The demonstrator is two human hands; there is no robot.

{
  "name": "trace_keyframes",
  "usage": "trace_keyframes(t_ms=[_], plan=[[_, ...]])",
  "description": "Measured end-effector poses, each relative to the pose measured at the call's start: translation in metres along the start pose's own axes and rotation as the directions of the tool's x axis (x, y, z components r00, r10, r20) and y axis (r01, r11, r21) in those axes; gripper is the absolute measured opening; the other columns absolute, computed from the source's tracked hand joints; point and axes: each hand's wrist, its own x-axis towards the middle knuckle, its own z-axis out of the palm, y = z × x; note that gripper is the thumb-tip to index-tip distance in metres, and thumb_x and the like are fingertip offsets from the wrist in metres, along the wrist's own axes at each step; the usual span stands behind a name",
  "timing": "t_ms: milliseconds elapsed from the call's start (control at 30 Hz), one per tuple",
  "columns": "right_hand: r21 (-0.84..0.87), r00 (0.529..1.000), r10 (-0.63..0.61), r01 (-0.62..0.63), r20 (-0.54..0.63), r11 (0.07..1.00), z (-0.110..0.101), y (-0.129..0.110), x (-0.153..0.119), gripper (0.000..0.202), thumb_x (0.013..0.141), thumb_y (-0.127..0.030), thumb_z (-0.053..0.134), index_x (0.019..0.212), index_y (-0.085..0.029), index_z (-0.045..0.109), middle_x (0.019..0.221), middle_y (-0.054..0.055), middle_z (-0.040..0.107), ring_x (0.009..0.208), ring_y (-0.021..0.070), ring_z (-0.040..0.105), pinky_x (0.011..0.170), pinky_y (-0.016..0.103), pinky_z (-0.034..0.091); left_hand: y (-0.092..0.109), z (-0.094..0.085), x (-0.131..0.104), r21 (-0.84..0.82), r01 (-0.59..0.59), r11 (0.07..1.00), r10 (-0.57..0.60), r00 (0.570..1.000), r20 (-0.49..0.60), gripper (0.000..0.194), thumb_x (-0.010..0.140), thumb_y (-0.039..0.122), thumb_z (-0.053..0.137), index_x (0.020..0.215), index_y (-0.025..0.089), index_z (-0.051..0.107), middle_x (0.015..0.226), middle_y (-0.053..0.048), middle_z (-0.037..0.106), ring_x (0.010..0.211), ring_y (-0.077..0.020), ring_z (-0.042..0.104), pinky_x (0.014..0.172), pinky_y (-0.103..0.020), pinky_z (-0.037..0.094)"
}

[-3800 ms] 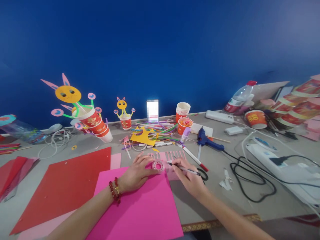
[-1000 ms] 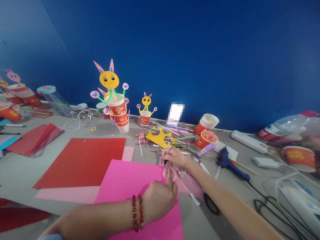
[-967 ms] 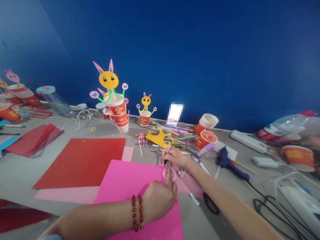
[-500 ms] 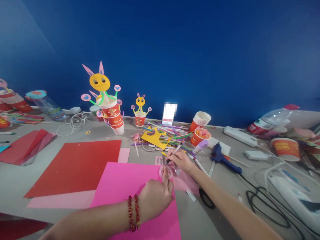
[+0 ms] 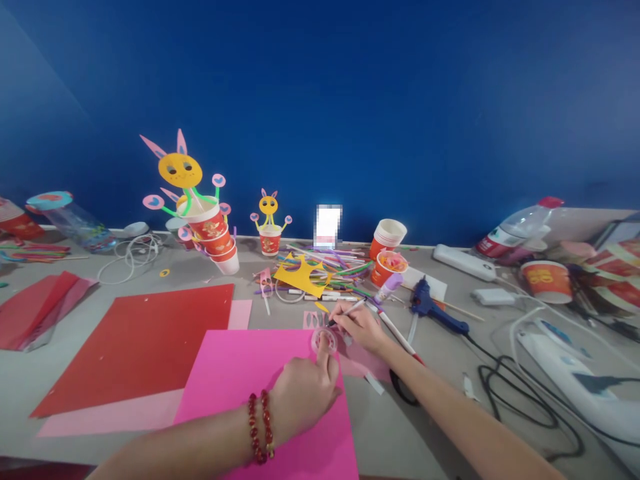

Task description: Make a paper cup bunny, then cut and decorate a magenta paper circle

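Observation:
On the upper right corner of a bright pink sheet [image 5: 225, 373] lies a clear round ring that looks like a roll of clear tape [image 5: 316, 340]. The index finger of my left hand [image 5: 305, 393] presses down on it, the other fingers curled; red bead bracelets circle that wrist. My right hand [image 5: 360, 327] pinches a pen [image 5: 356, 307] with a pale barrel, its dark tip at the far edge of the ring. A light pink scrap with cut-outs [image 5: 313, 319] lies just beyond the sheet.
Red paper [image 5: 135, 347] lies left. Behind are cup figures with yellow faces [image 5: 180, 171], a yellow cut sheet [image 5: 300, 275], pens and coloured sticks, and stacked paper cups [image 5: 387, 239]. A blue glue gun [image 5: 435, 310], its black cord [image 5: 510, 400] and a power strip [image 5: 565, 373] are right.
The whole view has shifted, so most things appear further left. The pen leans lower, and its tip has moved slightly right along the ring's far edge. My left finger stays on the ring.

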Motion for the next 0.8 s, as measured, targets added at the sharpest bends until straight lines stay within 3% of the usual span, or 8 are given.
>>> trace_keyframes(t_ms=[267, 500, 800], plan=[[-0.057, 0.999, -0.042, 0.042, -0.009, 0.998, -0.004, 0.003, -0.009, 0.021, 0.09, -0.023, 0.045, 0.072, -0.02, 0.057, 0.063, -0.003, 0.053, 0.058, 0.0133, 0.052, 0.055, 0.023, 0.041, 0.0, 0.002, 0.0, 0.009, 0.002, 1.0, -0.002, 1.0, -0.003, 0.061, 0.099, 0.049, 0.031, 0.139, 0.005, 0.045, 0.131, -0.036, 0.052, 0.052, -0.02, 0.065, 0.04, -0.03, 0.045], [-0.138, 0.994, -0.099, 0.092, -0.044, 0.986, -0.005, -0.003, -0.023, 0.021, 0.09, -0.023, 0.045, 0.072, -0.02, 0.055, 0.068, -0.001, 0.056, 0.064, 0.0151, 0.052, 0.063, 0.025, 0.041, -0.001, 0.002, 0.001, 0.021, -0.013, 1.0, 0.014, 1.0, -0.018, 0.055, 0.1, 0.046, 0.03, 0.129, 0.007, 0.054, 0.132, -0.034, 0.053, 0.048, -0.0187, 0.062, 0.037, -0.03, 0.044], [-0.229, 0.985, -0.122, 0.092, -0.123, 0.969, 0.0, -0.011, -0.048, 0.022, 0.092, -0.026, 0.046, 0.076, -0.021, 0.059, 0.072, 0.001, 0.061, 0.072, 0.0193, 0.056, 0.075, 0.032, 0.04, -0.005, 0.008, -0.002, 0.116, -0.137, 0.984, 0.143, 0.989, -0.042, 0.048, 0.091, 0.014, 0.037, 0.136, 0.002, 0.05, 0.144, -0.035, 0.038, 0.048, -0.0161, 0.06, 0.033, -0.028, 0.036]])
